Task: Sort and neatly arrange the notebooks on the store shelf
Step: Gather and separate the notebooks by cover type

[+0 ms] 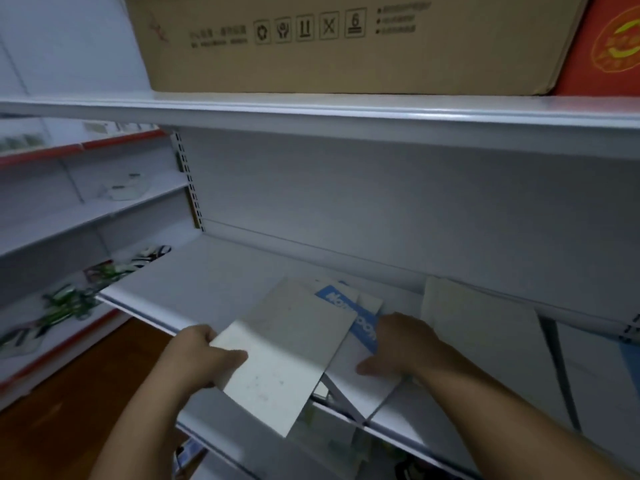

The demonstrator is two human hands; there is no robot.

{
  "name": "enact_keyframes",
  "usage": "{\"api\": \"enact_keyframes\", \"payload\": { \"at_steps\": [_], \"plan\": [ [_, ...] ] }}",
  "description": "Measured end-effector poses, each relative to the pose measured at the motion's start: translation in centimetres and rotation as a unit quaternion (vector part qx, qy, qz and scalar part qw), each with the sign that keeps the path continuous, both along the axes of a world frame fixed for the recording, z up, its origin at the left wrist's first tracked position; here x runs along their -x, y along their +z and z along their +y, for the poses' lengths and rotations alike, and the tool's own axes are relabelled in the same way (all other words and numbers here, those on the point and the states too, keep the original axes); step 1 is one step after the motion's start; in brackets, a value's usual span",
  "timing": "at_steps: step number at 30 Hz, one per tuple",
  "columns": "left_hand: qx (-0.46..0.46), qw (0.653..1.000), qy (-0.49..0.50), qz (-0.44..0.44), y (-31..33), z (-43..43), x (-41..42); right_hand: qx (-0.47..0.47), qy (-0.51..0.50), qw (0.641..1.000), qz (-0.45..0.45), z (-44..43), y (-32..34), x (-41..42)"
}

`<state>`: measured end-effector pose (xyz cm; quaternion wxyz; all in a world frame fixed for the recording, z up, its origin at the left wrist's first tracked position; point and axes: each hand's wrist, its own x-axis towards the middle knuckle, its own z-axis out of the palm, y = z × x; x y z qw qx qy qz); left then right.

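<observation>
I've got the left grip (pixel 204 351) pinching a plain white notebook (pixel 287 348), right grip (pixel 401 341) pressing flat-fingered on a blue-banded white notebook (pixel 363 320).

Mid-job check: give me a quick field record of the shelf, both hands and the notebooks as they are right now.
left hand: grips the left edge of the grey-white notebook, thumb on top
grey-white notebook: tilted, overlapping the blue-banded notebook
right hand: rests on the blue-banded notebook; its fingers are partly hidden
pale stack: on the same shelf, right of the hands
shelf: white, holds the notebooks
upper shelf: cardboard box, red box beside it
</observation>
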<state>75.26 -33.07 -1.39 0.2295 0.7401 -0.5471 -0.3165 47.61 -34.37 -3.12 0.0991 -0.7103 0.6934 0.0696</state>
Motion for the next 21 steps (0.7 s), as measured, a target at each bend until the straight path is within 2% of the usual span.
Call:
{"api": "enact_keyframes", "payload": {
  "at_steps": [3,6,9,11,14,16,18,21],
  "plan": [
    [-0.005,0.999,-0.027,0.04,0.9,0.7,-1.2,-0.004,-0.009,1.0,-0.017,-0.5,0.1,0.2],
    [0.033,0.993,-0.011,0.113,1.3,1.3,-1.6,0.032,-0.042,0.997,-0.049,-0.9,0.0,0.3],
    [0.095,0.977,0.022,0.192,1.6,1.6,-1.5,0.091,-0.06,0.982,-0.153,-1.4,-0.2,0.0],
    [0.125,0.954,0.058,0.266,2.1,1.4,-1.0,0.113,-0.069,0.95,-0.283,-1.5,0.2,-0.6],
    [0.144,0.893,0.099,0.415,2.7,0.5,1.1,0.186,-0.137,0.867,-0.442,-0.8,1.6,0.1],
    [0.146,0.867,0.08,0.471,2.6,-0.6,4.1,0.253,-0.19,0.816,-0.484,0.6,2.4,3.1],
    [0.129,0.849,0.03,0.511,2.0,-1.4,8.2,0.289,-0.234,0.781,-0.501,3.2,3.0,7.4],
    [0.069,0.843,-0.065,0.529,0.7,-1.1,15.5,0.33,-0.326,0.733,-0.497,9.1,3.7,14.7]
  ]
}}
